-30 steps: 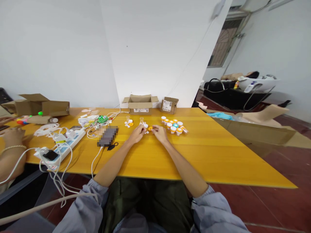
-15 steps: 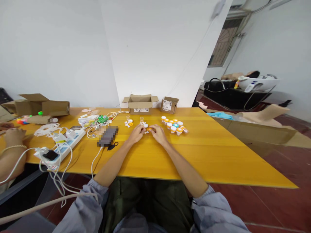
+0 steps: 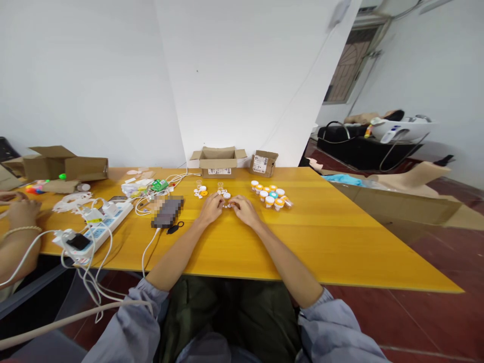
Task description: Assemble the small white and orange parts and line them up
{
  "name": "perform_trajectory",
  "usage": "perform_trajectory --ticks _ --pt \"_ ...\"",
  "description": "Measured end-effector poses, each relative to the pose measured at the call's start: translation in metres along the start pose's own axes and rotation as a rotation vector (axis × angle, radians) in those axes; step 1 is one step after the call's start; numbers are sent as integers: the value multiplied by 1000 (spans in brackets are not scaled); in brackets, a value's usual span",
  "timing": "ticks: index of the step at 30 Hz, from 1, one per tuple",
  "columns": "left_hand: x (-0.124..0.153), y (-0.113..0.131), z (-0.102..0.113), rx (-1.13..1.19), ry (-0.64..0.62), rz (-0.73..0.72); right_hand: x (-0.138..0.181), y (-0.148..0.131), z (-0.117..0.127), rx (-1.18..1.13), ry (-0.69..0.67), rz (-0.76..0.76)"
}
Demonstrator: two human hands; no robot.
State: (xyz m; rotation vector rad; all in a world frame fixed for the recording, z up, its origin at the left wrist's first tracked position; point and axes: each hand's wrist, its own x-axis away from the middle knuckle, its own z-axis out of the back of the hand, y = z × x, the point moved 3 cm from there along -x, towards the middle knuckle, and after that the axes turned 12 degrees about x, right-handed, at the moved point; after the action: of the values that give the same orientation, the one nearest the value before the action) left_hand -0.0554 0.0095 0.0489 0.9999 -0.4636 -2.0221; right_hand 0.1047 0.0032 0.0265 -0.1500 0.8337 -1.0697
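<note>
The person's left hand (image 3: 213, 207) and right hand (image 3: 245, 209) were close together, just apart, over the table (image 3: 340, 242); whatever their fingers held was too small to tell. A white round piece (image 3: 227, 195) showed between them. Lidded tubs (image 3: 269, 201) clustered to the right, an open cardboard box (image 3: 217, 164) stood at the far side, and a power strip (image 3: 99, 234) lay left.

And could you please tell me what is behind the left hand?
A clear container and white pieces show just behind the left hand; whatever is beneath it is covered.
</note>
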Motion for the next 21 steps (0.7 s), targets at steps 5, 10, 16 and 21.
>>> perform_trajectory --ticks 5,10,16,21 --pt "1 -1 -1 -42 -18 -12 0 1 0 -11 5 12" --pt "0 -1 -2 -75 -45 0 0 -1 2 -5 -6 7" --pt "0 0 -2 -57 -51 17 0 -3 2 8 -11 -9" --pt "0 2 0 -20 -42 39 0 -3 3 20 -12 -9"
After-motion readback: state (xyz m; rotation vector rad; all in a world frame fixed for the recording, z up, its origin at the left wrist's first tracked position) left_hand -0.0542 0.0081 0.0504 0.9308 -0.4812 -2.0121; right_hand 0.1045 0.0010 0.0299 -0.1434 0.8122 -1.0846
